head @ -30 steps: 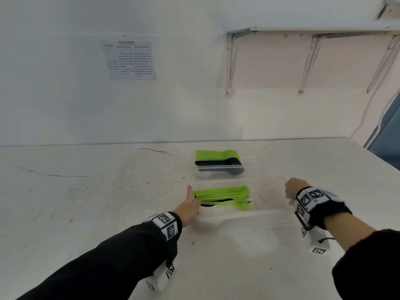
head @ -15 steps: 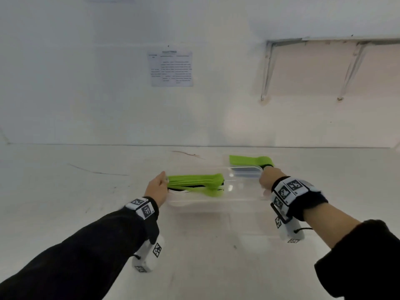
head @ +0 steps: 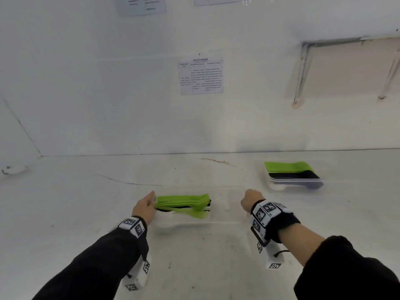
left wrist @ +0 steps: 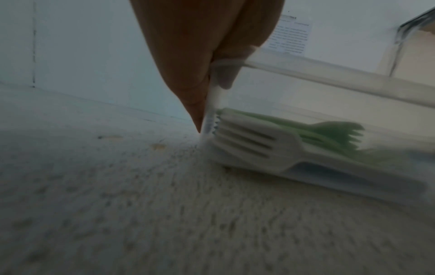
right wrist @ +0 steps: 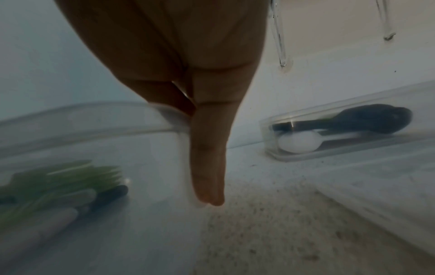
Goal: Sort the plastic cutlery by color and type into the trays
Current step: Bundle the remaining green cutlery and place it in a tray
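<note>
A clear plastic tray point(head: 226, 205) sits low on the white table between my hands. It holds a stack of green forks point(head: 184, 204) over black and white cutlery; the left wrist view shows a white fork point(left wrist: 249, 143) against its wall. My left hand point(head: 145, 205) pinches the tray's left end, fingers outside and thumb over the rim point(left wrist: 329, 78). My right hand point(head: 249, 200) pinches the right end, its fingers point(right wrist: 204, 148) straight down the outer wall. A second clear tray point(head: 275, 187) at the back right holds green spoons point(head: 287, 166), black spoons point(right wrist: 372, 119) and a white spoon point(right wrist: 299, 141).
The table point(head: 86, 213) ends at a white wall with a printed sheet point(head: 200, 76). A metal shelf bracket point(head: 303, 72) hangs on the wall at the upper right. Scratches mark the tabletop behind the trays.
Both hands have carried the fork tray to the left, away from the spoon tray it stood beside. The view has swung left with it.
</note>
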Demonstrator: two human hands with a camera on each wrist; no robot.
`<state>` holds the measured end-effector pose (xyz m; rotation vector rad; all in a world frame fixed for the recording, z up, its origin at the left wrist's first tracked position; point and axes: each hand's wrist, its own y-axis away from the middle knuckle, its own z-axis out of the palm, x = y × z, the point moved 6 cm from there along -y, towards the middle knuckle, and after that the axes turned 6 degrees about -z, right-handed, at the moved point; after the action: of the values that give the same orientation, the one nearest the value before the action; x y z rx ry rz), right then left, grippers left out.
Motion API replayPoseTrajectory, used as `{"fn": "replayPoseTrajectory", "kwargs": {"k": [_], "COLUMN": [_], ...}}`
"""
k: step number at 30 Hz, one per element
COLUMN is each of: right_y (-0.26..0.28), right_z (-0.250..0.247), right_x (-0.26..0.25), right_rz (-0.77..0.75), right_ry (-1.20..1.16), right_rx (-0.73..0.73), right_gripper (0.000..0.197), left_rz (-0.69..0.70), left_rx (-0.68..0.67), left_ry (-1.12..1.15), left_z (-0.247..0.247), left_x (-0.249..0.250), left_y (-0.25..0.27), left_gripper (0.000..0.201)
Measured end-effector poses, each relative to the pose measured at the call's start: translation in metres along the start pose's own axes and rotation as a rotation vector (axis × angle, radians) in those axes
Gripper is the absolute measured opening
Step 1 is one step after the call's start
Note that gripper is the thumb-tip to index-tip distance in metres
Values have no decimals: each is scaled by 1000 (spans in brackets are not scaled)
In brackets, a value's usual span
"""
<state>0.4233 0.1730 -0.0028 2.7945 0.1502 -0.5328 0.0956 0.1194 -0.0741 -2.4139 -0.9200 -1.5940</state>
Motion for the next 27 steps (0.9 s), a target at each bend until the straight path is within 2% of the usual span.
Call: {"fn": "replayPoseTrajectory", "kwargs": {"k": [6, 9, 11, 13, 15, 16, 18, 21, 24, 27], "right_y": [-5, -8, -13, -14, -9, -6, 4, 18, 27, 30], "right_z": [10, 13, 4, -17, -44, -56, -76, -94, -101, -106], "right_x": [2, 14, 33, 60, 92, 110, 144, 194, 240, 275], "right_rz": [16, -9, -14, 2, 37, 68, 122, 196, 264, 298], "right_ry": [-4, -87, -176, -188, -162, -147, -113, -59, -77, -131], "right_rx": [-7, -28, -4, 59, 133, 173, 235, 245, 191, 162], "right_gripper": [34, 33, 35, 33, 29, 33, 40, 37, 33, 36], "left_rz": [5, 100, 183, 265, 324, 338, 339, 281, 237, 181], "left_rx": [3, 191, 284, 227, 108, 49, -85, -261, -336, -303], "left_ry": [-97, -246, -201, -154, -141, -137, -88, -49, -231, -472], "left_z": [0, -6, 0, 26, 67, 90, 141, 216, 270, 291], "left_x": [0, 25, 50, 78, 105, 117, 134, 145, 150, 151], "left_y": [6, 29, 52, 75, 101, 114, 142, 177, 193, 187], "left_gripper": [46, 49, 51, 52, 51, 49, 44, 42, 44, 48]}}
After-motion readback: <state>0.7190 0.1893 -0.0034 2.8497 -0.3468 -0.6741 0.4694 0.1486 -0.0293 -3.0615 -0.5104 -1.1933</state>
